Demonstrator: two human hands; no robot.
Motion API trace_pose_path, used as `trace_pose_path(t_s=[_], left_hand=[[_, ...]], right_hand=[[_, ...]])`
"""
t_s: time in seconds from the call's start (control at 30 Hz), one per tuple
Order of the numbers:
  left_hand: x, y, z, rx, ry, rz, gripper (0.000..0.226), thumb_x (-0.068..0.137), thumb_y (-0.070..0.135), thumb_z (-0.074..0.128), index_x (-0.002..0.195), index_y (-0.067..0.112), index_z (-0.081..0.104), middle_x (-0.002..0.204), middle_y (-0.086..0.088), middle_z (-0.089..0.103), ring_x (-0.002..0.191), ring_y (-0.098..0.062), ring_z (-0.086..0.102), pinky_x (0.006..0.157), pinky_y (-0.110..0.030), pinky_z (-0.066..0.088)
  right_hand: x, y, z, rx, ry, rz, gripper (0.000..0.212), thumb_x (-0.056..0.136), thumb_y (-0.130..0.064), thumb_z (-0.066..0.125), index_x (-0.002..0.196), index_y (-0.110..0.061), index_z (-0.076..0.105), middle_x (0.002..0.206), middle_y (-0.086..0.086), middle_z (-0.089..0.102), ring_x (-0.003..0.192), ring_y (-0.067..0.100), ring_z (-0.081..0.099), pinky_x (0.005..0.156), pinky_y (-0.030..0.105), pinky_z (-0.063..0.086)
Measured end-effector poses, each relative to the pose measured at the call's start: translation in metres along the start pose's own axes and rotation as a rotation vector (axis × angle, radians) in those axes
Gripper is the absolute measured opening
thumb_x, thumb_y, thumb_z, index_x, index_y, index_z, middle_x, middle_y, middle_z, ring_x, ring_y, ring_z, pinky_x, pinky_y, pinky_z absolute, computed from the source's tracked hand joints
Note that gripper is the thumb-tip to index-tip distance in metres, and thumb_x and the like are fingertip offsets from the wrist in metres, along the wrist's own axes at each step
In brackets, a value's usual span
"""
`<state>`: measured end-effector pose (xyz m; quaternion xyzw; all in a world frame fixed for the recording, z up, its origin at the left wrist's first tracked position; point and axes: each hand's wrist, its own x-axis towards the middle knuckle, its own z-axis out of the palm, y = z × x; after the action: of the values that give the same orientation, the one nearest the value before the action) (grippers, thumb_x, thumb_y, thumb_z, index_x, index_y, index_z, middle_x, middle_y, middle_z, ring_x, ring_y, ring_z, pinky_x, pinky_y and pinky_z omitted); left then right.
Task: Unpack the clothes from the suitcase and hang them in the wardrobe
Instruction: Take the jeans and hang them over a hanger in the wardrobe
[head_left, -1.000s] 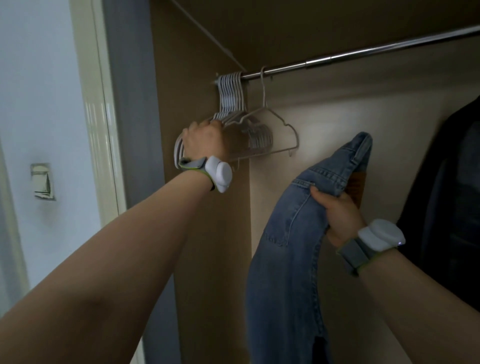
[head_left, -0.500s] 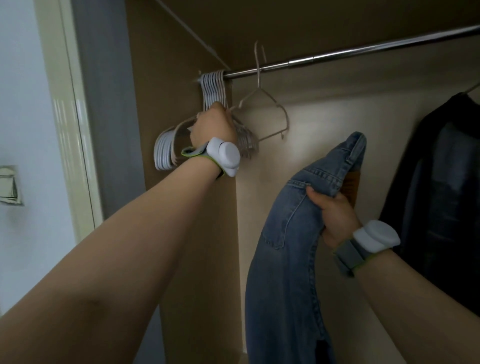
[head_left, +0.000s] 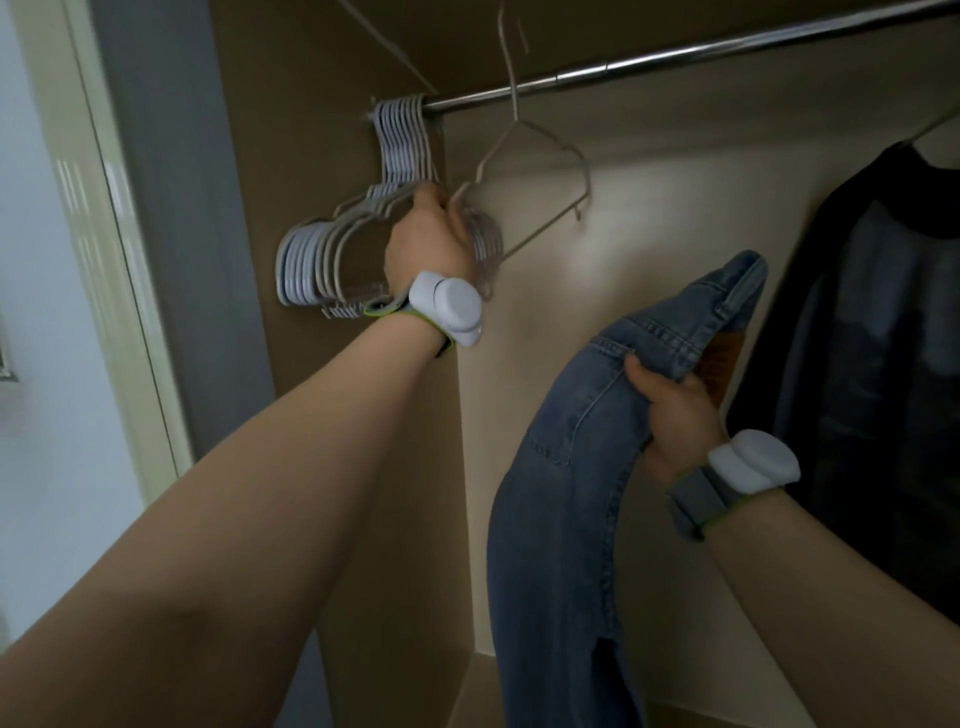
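Observation:
My left hand (head_left: 428, 236) grips a single white hanger (head_left: 540, 187) by its left shoulder. The hanger's hook is raised above the metal wardrobe rail (head_left: 675, 54) and clear of it. A bunch of several white hangers (head_left: 332, 249) hangs at the rail's left end, just behind my left hand. My right hand (head_left: 670, 410) holds a pair of blue jeans (head_left: 582, 493) near the waistband, lower right of the hanger. The jeans' legs hang down out of the frame.
A dark garment (head_left: 872, 364) hangs on the rail at the right, close behind my right wrist. The wardrobe's brown side panel (head_left: 311, 130) stands left of the hangers. A pale door frame (head_left: 119, 234) and wall lie further left.
My left hand has lifted one hanger up off the rail and away from the bunch. The jeans in my right hand have stayed about where they were.

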<state>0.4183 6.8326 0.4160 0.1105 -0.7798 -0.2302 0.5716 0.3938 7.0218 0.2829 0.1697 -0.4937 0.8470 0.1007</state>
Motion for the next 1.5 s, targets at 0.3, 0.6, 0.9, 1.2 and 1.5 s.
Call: trace_pose_path(t_s=[0.3,0.6,0.9,1.2,1.5], left_hand=[[-0.078,-0.047,-0.005,-0.004,-0.142,0.095,0.026,0.098,0.03,0.037,0.107,0.01,0.052,0.089,-0.017,0.065,0.08,-0.039,0.059,0.059,-0.036,0.038],[-0.14,-0.117,-0.017,-0.276,-0.379,-0.01,0.015,0.096,0.017,0.047,0.094,0.011,0.061,0.077,-0.003,0.062,0.066,-0.016,0.053,0.059,-0.022,0.037],[-0.173,-0.137,-0.043,-0.685,-0.524,-0.264,0.015,0.095,0.012,0.052,0.083,0.008,0.059,0.062,0.007,0.048,0.047,0.008,0.044,0.05,-0.005,0.034],[-0.188,-0.149,-0.068,-0.726,-0.71,-0.141,0.019,0.094,0.005,0.05,0.097,-0.004,0.067,0.058,0.013,0.051,0.049,0.009,0.044,0.054,-0.002,0.033],[-0.193,-0.129,-0.077,-0.729,-0.712,-0.125,0.017,0.094,0.001,0.049,0.096,0.0,0.066,0.062,0.003,0.052,0.05,0.008,0.048,0.055,-0.005,0.037]], right_hand=[[-0.012,0.005,0.007,-0.001,0.044,-0.029,0.019,0.089,-0.023,0.062,0.107,-0.019,0.064,0.12,0.006,0.064,0.111,0.027,0.06,0.099,0.048,0.046],[-0.033,0.023,0.044,0.087,0.287,-0.051,0.039,0.089,-0.023,0.063,0.124,-0.005,0.057,0.112,0.001,0.062,0.104,0.018,0.062,0.091,0.029,0.052],[-0.08,0.073,0.083,0.242,0.422,0.008,0.026,0.083,0.004,0.061,0.098,-0.017,0.059,0.074,-0.016,0.06,0.062,-0.004,0.06,0.07,0.021,0.05],[-0.109,0.109,0.069,-0.339,0.201,0.183,0.006,0.081,-0.008,0.06,0.077,-0.009,0.055,0.077,0.007,0.052,0.072,0.021,0.052,0.074,0.037,0.043],[-0.096,0.113,0.078,-1.301,-0.297,0.241,0.041,0.102,-0.034,0.027,0.108,-0.006,0.056,0.112,0.011,0.061,0.103,0.028,0.056,0.089,0.032,0.042]])
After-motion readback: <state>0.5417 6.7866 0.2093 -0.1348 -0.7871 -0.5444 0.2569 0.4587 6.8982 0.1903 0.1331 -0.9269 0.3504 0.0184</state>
